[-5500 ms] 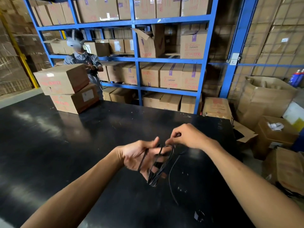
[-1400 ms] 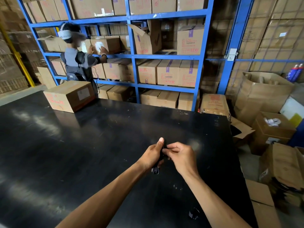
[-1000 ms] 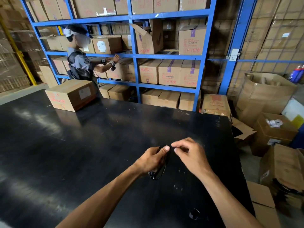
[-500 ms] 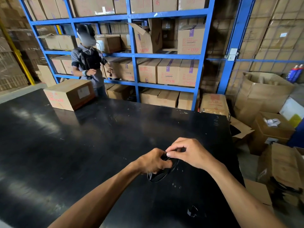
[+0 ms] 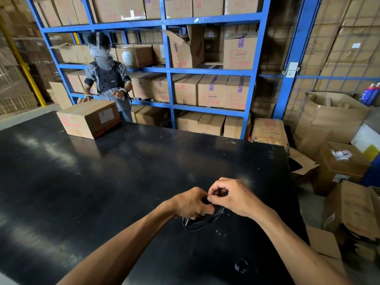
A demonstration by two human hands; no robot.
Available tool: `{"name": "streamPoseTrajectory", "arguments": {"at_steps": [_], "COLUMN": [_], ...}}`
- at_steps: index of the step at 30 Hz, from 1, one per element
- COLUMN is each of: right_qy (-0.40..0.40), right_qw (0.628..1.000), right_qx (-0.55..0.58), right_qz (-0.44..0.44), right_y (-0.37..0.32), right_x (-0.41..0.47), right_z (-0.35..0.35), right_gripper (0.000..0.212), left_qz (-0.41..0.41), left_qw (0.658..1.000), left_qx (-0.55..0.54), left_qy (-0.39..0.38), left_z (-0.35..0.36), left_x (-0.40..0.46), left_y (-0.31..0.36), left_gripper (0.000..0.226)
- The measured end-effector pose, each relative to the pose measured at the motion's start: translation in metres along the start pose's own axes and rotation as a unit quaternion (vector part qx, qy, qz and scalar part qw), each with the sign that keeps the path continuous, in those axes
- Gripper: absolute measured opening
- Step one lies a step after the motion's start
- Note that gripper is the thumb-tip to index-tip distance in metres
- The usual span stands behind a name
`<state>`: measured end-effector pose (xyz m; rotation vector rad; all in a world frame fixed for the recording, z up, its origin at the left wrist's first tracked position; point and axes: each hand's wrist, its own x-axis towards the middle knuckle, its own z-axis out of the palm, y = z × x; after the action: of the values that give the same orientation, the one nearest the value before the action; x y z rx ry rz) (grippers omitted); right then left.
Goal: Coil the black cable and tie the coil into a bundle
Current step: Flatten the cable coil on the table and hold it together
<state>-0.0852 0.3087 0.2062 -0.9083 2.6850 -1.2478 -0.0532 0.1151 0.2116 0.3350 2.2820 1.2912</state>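
The black cable (image 5: 198, 222) is a small coil of several loops, held just above the black table (image 5: 102, 182) near its right side. My left hand (image 5: 190, 203) is closed around the coil's upper part, and the loops hang out below my fingers. My right hand (image 5: 234, 197) meets it from the right, thumb and forefinger pinched on the cable at the top of the coil. The pinched part is mostly hidden between my fingers.
A cardboard box (image 5: 89, 118) sits at the table's far left, and a person (image 5: 108, 79) stands behind it with a hand on it. Blue shelving (image 5: 168, 68) with cartons runs behind. Open cartons (image 5: 337, 165) crowd the floor right of the table. A small black scrap (image 5: 240, 266) lies near me.
The wide loose loops are now a tight small coil. My hands have closed together on its top. The person at the back turned from the shelves to the box; one stacked box is gone.
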Motion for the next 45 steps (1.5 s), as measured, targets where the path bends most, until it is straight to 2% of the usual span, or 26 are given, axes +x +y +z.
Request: {"name": "streamPoseTrajectory", "arguments": {"at_steps": [4,8,9,13,15,19,22,24,27,30,32,35,37,38,39,40,43,45], "right_qy": [0.011,0.031,0.028,0.035,0.046,0.080,0.107,0.133,0.170,0.203,0.207,0.235,0.248,0.243,0.235,0.225,0.203,0.219], "right_qw": [1.000,0.998,0.998,0.996,0.994,0.985,0.970,0.962,0.960,0.959,0.945,0.857,0.806,0.796,0.803,0.828,0.923,0.942], "right_qx": [0.017,0.053,0.052,0.050,0.067,0.136,0.216,0.237,0.224,0.196,0.237,0.416,0.481,0.493,0.484,0.451,0.269,0.195], "right_qz": [-0.004,0.029,0.022,-0.059,-0.075,-0.064,-0.044,-0.030,-0.004,0.042,0.088,0.191,0.240,0.254,0.258,0.248,0.183,0.162], "right_y": [-0.001,0.002,0.001,-0.004,-0.003,-0.001,-0.006,-0.006,-0.005,0.004,0.008,0.003,0.003,0.005,0.009,0.013,0.023,0.025], "right_x": [-0.002,-0.006,-0.007,-0.012,-0.016,-0.023,-0.021,-0.017,-0.011,-0.008,-0.006,0.002,0.005,0.004,0.001,-0.004,-0.024,-0.029], "right_z": [-0.001,-0.013,-0.015,-0.013,-0.010,-0.003,0.005,0.011,0.016,0.019,0.026,0.040,0.043,0.043,0.042,0.041,0.039,0.036], "right_gripper": [0.004,0.004,0.003,0.029,0.027,0.026,0.025,0.025,0.031,0.027,0.022,0.017,0.016,0.016,0.016,0.017,0.019,0.018], "left_qz": [0.007,0.019,0.019,0.027,0.040,0.062,0.077,0.077,0.100,0.099,0.089,0.074,0.057,0.047,0.039,0.031,0.013,0.014], "left_qw": [0.999,0.994,0.992,0.986,0.981,0.950,0.937,0.949,0.983,0.980,0.975,0.961,0.941,0.930,0.921,0.920,0.943,0.951], "left_qx": [-0.037,-0.092,-0.102,-0.132,-0.150,-0.248,-0.287,-0.267,-0.152,-0.155,-0.156,-0.165,-0.242,-0.289,-0.322,-0.335,-0.293,-0.278], "left_qy": [-0.013,-0.061,-0.070,-0.101,-0.119,-0.179,-0.183,-0.149,-0.024,0.082,0.129,0.208,0.229,0.225,0.215,0.200,0.155,0.132], "left_z": [-0.003,-0.011,-0.013,-0.019,-0.023,-0.028,-0.029,-0.031,-0.035,-0.034,-0.026,-0.003,0.010,0.014,0.015,0.014,0.012,0.014], "left_x": [-0.003,-0.007,-0.008,-0.008,-0.008,-0.011,-0.012,-0.011,-0.004,0.007,0.014,0.027,0.034,0.036,0.037,0.037,0.036,0.035], "left_y": [0.003,0.001,0.002,0.006,0.007,0.007,0.008,0.007,0.003,-0.007,-0.012,-0.015,-0.014,-0.013,-0.012,-0.012,-0.015,-0.015], "left_gripper": [0.020,0.030,0.031,0.036,0.036,0.033,0.031,0.028,0.019,0.018,0.019,0.017,0.020,0.021,0.021,0.020,0.021,0.027]}}
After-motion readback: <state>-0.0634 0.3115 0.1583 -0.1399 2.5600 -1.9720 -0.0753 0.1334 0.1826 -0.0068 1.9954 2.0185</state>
